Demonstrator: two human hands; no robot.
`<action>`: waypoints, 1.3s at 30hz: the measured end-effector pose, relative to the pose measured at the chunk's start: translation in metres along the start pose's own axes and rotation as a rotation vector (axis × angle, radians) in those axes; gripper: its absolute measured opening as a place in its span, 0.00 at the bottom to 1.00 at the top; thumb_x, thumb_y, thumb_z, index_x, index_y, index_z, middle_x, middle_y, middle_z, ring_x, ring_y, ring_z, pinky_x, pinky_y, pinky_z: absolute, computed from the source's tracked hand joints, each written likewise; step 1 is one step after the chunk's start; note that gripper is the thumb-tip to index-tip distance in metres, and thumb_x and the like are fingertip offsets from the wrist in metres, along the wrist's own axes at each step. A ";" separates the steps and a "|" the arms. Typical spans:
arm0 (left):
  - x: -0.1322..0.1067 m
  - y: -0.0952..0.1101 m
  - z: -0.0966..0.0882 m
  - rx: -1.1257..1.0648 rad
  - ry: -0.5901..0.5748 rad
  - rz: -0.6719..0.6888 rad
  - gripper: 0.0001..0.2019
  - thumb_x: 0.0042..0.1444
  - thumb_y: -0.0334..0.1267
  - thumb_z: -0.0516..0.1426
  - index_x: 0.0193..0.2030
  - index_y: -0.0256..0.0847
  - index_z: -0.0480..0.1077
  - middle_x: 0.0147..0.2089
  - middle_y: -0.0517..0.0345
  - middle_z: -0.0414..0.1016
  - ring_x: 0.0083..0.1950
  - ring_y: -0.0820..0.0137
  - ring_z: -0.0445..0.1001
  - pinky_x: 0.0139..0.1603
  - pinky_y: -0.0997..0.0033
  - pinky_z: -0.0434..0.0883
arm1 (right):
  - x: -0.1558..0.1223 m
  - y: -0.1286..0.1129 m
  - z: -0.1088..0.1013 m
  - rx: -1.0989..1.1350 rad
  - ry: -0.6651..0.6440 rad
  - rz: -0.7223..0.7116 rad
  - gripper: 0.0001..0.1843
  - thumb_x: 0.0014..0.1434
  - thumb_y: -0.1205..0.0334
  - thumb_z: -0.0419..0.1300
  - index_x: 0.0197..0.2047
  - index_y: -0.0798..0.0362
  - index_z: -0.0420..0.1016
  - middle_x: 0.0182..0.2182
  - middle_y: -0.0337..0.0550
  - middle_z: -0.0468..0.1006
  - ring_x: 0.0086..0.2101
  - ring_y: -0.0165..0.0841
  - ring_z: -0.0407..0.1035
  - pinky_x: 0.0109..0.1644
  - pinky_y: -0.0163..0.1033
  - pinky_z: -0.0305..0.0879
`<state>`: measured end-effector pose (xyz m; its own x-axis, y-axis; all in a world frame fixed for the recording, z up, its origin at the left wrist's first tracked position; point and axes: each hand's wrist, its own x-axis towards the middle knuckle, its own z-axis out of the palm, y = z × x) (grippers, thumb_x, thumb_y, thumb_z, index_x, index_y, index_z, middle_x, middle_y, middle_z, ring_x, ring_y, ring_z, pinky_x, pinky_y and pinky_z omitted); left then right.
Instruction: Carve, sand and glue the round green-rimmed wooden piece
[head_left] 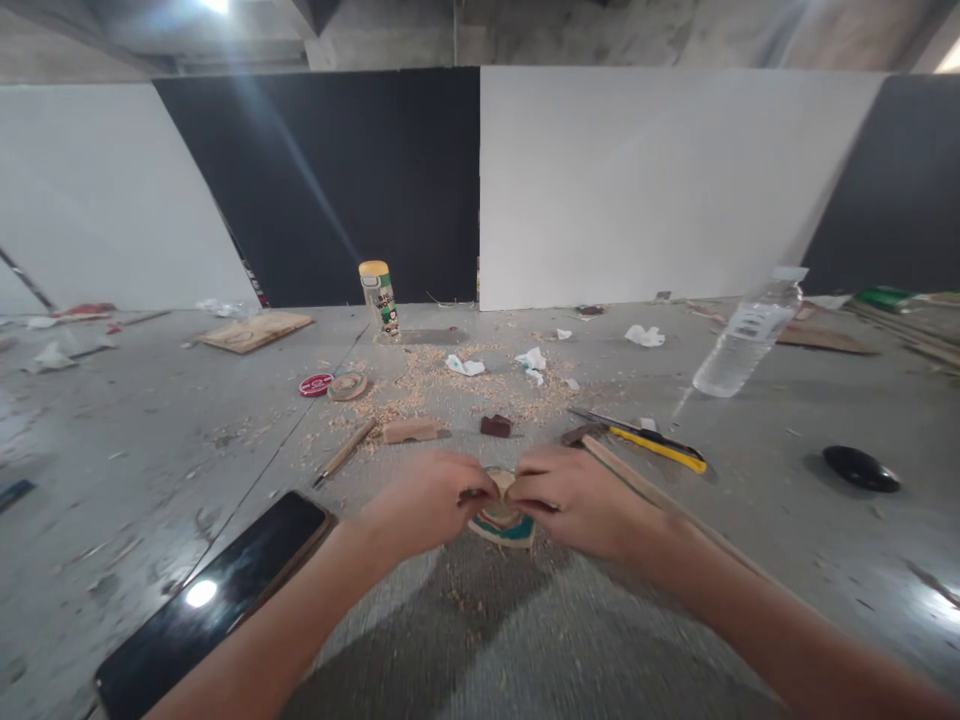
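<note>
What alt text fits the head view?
The left hand and right hand together grip a small round wooden disc with teal and red layers, at a grey table strewn with shavings. A phone lies on the left, and a yellow knife and clear bottle on the right.

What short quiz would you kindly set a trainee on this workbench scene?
1. True or false: the left hand and right hand both grip the round painted piece.
2. Which lies beside the left forearm? A phone; B water bottle; C yellow knife.
3. Fill in: the yellow-capped bottle stands ___.
Key: 1 true; 2 A; 3 upright.
</note>
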<state>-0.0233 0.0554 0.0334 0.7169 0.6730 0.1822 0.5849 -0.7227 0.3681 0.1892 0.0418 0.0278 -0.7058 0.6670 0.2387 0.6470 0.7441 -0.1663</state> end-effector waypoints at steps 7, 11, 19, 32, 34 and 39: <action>0.000 -0.007 0.003 -0.023 -0.076 -0.028 0.13 0.55 0.27 0.57 0.40 0.48 0.80 0.38 0.62 0.83 0.39 0.67 0.79 0.40 0.70 0.69 | 0.000 0.001 0.004 0.085 -0.094 0.014 0.10 0.60 0.68 0.60 0.34 0.48 0.83 0.31 0.42 0.82 0.32 0.34 0.72 0.36 0.37 0.60; -0.002 -0.011 0.000 -0.056 0.026 -0.074 0.08 0.56 0.38 0.60 0.42 0.45 0.78 0.43 0.58 0.82 0.44 0.64 0.77 0.45 0.67 0.69 | 0.000 0.000 -0.010 0.096 -0.060 0.167 0.09 0.61 0.66 0.59 0.34 0.50 0.82 0.32 0.42 0.82 0.34 0.34 0.72 0.37 0.37 0.59; 0.001 -0.015 0.016 -0.155 0.005 -0.285 0.14 0.55 0.39 0.58 0.49 0.41 0.73 0.42 0.54 0.79 0.39 0.64 0.75 0.37 0.67 0.68 | -0.001 0.011 0.005 0.168 -0.044 0.338 0.08 0.61 0.58 0.59 0.35 0.53 0.76 0.30 0.43 0.79 0.28 0.32 0.69 0.30 0.36 0.56; 0.000 -0.008 0.013 -0.174 -0.061 -0.288 0.12 0.49 0.39 0.62 0.42 0.41 0.75 0.41 0.55 0.79 0.41 0.62 0.74 0.39 0.66 0.68 | -0.003 0.019 0.009 0.346 -0.166 0.389 0.10 0.60 0.56 0.59 0.37 0.53 0.75 0.28 0.42 0.78 0.28 0.33 0.68 0.28 0.36 0.55; 0.000 -0.007 0.013 -0.176 -0.067 -0.273 0.13 0.48 0.40 0.63 0.42 0.42 0.75 0.41 0.55 0.79 0.41 0.62 0.74 0.40 0.66 0.68 | -0.004 0.022 0.010 0.375 -0.183 0.393 0.10 0.60 0.56 0.60 0.39 0.54 0.76 0.28 0.42 0.78 0.28 0.32 0.68 0.28 0.36 0.56; 0.000 -0.006 0.013 -0.188 -0.068 -0.206 0.13 0.51 0.38 0.62 0.45 0.43 0.75 0.43 0.56 0.79 0.44 0.63 0.74 0.42 0.67 0.68 | -0.004 0.028 0.009 0.442 -0.233 0.382 0.12 0.55 0.57 0.64 0.40 0.53 0.77 0.26 0.39 0.75 0.27 0.31 0.66 0.27 0.35 0.57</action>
<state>-0.0218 0.0577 0.0190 0.6181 0.7856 0.0267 0.6446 -0.5260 0.5548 0.2071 0.0605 0.0134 -0.5252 0.8421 -0.1222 0.7206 0.3638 -0.5902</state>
